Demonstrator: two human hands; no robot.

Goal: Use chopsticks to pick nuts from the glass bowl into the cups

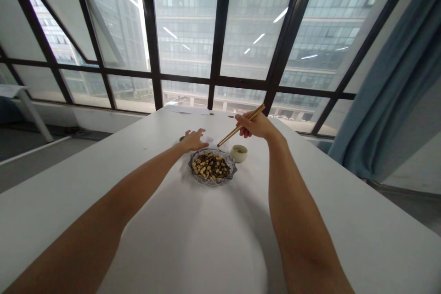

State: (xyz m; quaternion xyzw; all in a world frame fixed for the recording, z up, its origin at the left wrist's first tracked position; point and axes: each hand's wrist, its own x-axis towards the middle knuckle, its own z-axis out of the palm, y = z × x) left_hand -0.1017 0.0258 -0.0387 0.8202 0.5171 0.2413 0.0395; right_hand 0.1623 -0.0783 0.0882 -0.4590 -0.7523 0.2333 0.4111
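Faceted bowl point(232, 171) holds dark-and-pale pieces point(211, 166); cup point(239, 156) at two o'clock; left hand point(194, 140) spread at eleven; right hand point(252, 125) pinching chopsticks point(228, 137).

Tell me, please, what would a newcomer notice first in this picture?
The clear bowl of pale and dark pieces probably draws the eye first, standing near the centre on the white table. Beyond it, to the right, the right hand holds wooden chopsticks. Behind the table, dark-framed windows span the background.

Daylight from windows point(186, 18) — soft shadows on white table point(361, 229) — edges stretched.
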